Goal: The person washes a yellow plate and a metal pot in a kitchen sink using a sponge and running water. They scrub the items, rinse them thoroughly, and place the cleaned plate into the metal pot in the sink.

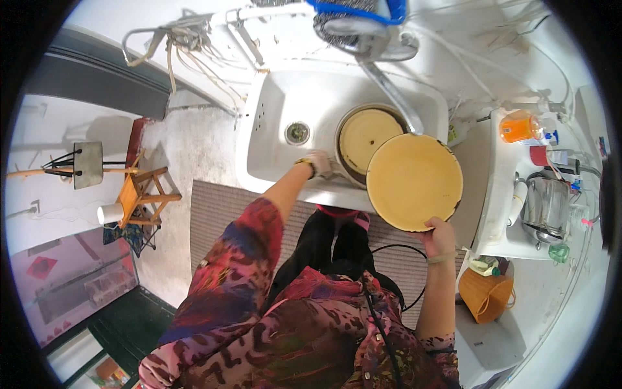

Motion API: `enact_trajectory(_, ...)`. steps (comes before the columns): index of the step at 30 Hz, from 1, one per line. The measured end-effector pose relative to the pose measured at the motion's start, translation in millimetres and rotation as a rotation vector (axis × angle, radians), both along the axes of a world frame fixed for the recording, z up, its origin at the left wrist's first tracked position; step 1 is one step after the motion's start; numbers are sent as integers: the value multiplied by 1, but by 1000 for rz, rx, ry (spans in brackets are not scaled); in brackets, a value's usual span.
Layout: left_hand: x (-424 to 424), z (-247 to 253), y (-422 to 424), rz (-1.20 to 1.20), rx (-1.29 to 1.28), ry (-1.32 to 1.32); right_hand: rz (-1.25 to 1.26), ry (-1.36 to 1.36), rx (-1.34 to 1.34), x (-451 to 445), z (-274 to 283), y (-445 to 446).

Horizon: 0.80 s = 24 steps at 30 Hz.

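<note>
My right hand (437, 238) grips the near rim of a round yellow enamel basin (414, 182), whose edge is chipped dark. The basin overlaps the front right part of a white sink (311, 92). Inside the sink stands a metal pot (340, 121) with a smaller yellow enamel piece (371, 136) in it. My left hand (320, 164) is at the sink's front, beside the pot's left side; its fingers are partly hidden, so whether it grips the pot is unclear. A metal faucet spout (393, 95) reaches over the pot. The sink drain (297, 132) holds green scraps.
At right, a white counter (495, 233) bears an orange container (520, 129) and a steel kettle (546, 204). An orange basket (486, 294) stands below it. Hoses (194, 53) hang at upper left. A wooden stool (146, 194) stands left of the striped mat (218, 214).
</note>
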<state>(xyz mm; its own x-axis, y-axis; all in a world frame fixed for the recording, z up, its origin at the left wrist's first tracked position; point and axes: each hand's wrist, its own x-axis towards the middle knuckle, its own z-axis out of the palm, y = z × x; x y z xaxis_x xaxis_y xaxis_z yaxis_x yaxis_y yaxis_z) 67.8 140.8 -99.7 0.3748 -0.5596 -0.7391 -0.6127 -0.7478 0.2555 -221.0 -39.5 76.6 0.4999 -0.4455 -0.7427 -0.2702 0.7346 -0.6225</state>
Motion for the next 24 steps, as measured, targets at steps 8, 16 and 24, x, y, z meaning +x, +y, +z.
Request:
enact_trajectory(8, 20, 92, 107, 1198, -801, 513, 41, -133, -110, 13, 13, -6)
enact_trajectory(16, -3, 100, 135, 1387, -1166, 461, 54, -203, -138, 17, 19, -9)
enact_trajectory(24, 19, 185, 74, 375, -371, -459, 48, -179, -179, 17, 13, -12)
